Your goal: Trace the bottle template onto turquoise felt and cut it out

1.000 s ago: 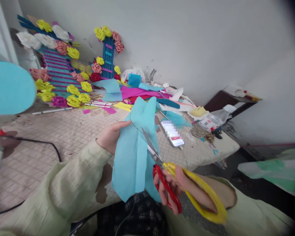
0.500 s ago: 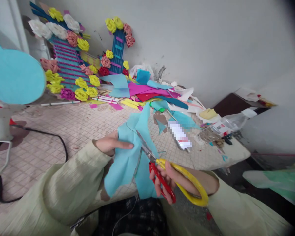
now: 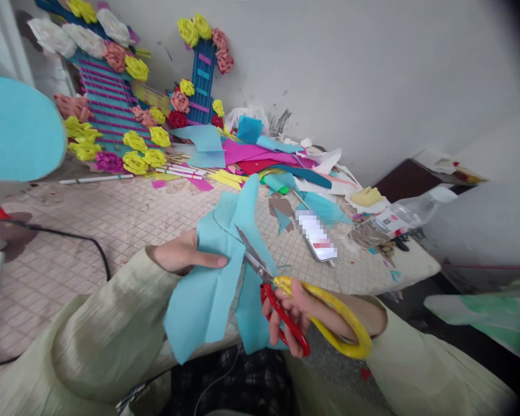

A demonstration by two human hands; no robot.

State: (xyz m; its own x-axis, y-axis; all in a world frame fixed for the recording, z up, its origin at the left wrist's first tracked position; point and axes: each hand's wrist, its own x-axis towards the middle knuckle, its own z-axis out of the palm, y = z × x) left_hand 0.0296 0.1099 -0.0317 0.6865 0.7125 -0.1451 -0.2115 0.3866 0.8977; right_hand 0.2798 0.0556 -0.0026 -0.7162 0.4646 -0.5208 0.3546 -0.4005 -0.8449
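Observation:
A light blue sheet of paper or felt [image 3: 203, 300] hangs over the near table edge, cut partway up its middle, with a thin dark curved line near its top. My left hand [image 3: 190, 253] grips its left part, thumb on top and fingers hidden beneath. In my right hand [image 3: 292, 309] is a pair of scissors [image 3: 260, 266] with one red and one yellow handle. Their blades sit at the upper end of the cut, between the sheet's two parts, and point up and left. My right fingers wrap through the handles.
A phone [image 3: 318, 237] and a clear plastic bottle [image 3: 401, 219] lie on the right of the table [image 3: 134, 214]. Coloured sheets [image 3: 268, 155] are heaped at the back. Flower-covered blue crafts [image 3: 108, 107] lean on the wall. A black cable [image 3: 69, 231] crosses the left side.
My left hand has shifted slightly left with its part of the sheet, and the gap below the blades is wider. The scissors stay at the cut. The whole view has shifted a little.

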